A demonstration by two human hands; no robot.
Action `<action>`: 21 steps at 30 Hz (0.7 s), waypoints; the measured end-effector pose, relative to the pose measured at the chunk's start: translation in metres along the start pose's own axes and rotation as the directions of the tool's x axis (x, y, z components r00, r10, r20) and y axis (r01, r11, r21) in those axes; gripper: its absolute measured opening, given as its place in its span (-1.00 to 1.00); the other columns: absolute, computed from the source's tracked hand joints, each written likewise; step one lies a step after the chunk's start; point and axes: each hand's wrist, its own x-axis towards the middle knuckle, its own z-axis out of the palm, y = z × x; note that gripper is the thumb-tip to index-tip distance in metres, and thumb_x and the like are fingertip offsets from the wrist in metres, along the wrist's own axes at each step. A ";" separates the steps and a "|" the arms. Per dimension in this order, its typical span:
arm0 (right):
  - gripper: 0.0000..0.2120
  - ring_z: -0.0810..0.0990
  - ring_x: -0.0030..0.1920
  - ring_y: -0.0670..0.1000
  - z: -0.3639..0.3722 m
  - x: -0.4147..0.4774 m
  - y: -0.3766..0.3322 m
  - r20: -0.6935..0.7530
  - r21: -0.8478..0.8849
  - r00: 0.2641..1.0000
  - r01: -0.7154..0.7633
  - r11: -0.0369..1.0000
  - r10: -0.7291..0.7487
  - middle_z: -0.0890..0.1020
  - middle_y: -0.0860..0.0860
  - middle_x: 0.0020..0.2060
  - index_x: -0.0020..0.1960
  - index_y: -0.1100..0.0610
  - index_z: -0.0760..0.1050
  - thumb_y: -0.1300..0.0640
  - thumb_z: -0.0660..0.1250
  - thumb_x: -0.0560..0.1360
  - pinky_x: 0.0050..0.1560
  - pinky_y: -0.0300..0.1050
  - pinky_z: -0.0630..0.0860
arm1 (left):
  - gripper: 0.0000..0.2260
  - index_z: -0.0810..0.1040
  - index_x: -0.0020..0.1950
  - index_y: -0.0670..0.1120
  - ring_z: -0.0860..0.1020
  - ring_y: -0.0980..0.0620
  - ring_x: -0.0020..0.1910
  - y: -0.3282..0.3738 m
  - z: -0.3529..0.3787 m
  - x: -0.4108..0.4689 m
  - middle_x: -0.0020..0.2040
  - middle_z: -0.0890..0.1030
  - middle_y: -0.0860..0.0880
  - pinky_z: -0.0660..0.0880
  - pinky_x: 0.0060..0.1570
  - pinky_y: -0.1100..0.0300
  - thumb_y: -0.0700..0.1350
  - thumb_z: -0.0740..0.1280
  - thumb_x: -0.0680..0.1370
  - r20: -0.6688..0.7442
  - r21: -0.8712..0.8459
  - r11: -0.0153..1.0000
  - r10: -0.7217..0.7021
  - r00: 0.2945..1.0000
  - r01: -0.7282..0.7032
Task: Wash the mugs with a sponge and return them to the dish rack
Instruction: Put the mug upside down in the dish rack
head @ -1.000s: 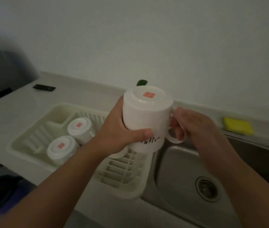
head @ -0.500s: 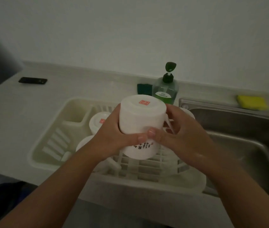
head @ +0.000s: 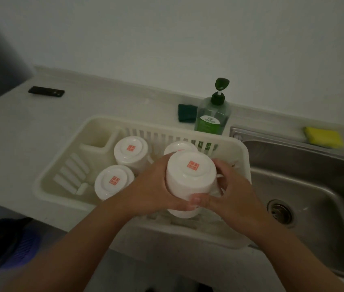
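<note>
Counter (head: 19, 133), mug (head: 190, 175) inverted, base up, over dish rack (head: 244, 157), in 2 hands (head: 152, 186)

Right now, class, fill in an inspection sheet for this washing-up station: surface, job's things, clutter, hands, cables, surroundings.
Surface: pale counter, steel sink at its right.
Job's things: held mug upside down over the dish rack; three mugs inverted in it; yellow sponge on the sink's ledge.
Clutter: soap bottle, green pad, dark flat object.
Hands: left hand and right hand both grip the held mug.
Cables: nothing seen.
Surroundings: plain wall; dark container below the counter.
</note>
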 end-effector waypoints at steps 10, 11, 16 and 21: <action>-0.33 0.38 -0.04 -0.49 0.012 0.004 0.018 0.069 -0.162 0.998 0.023 0.987 -0.012 0.37 -0.45 -0.03 0.09 -0.28 0.21 -0.09 0.59 0.19 -0.14 -0.59 0.29 | -0.26 0.41 0.34 0.07 0.49 0.18 0.26 -0.019 0.015 -0.007 0.24 0.54 0.16 0.45 0.26 0.13 0.01 0.63 0.22 -0.084 0.168 0.985 0.053 0.995 -0.038; -0.29 0.39 -0.03 -0.43 0.013 0.004 0.019 0.084 -0.184 0.996 0.022 0.983 -0.007 0.37 -0.42 -0.01 0.13 -0.26 0.18 -0.10 0.60 0.19 -0.14 -0.57 0.29 | -0.27 0.43 0.32 0.07 0.50 0.19 0.24 -0.021 0.016 -0.008 0.22 0.55 0.15 0.45 0.25 0.14 0.00 0.64 0.21 -0.089 0.186 0.982 0.050 0.995 -0.033; -0.25 0.43 0.03 -0.22 0.020 0.009 0.027 0.129 -0.272 0.991 -0.010 0.962 0.047 0.46 -0.19 0.11 0.23 -0.10 0.24 -0.13 0.58 0.19 -0.13 -0.45 0.29 | -0.44 0.52 0.17 0.05 0.58 0.19 0.09 -0.025 0.022 -0.008 0.07 0.63 0.10 0.53 0.08 0.22 -0.08 0.62 0.22 -0.063 0.238 0.971 0.033 0.997 -0.017; -0.27 0.45 -0.02 -0.19 0.026 0.014 0.030 0.171 -0.312 0.984 -0.003 0.950 0.059 0.48 -0.14 0.07 0.21 0.01 0.26 -0.10 0.58 0.20 -0.22 -0.50 0.29 | -0.51 0.52 0.08 0.08 0.57 0.24 0.02 -0.031 0.023 -0.009 -0.01 0.63 0.12 0.52 -0.02 0.34 -0.09 0.60 0.21 -0.089 0.294 0.956 0.017 0.996 0.010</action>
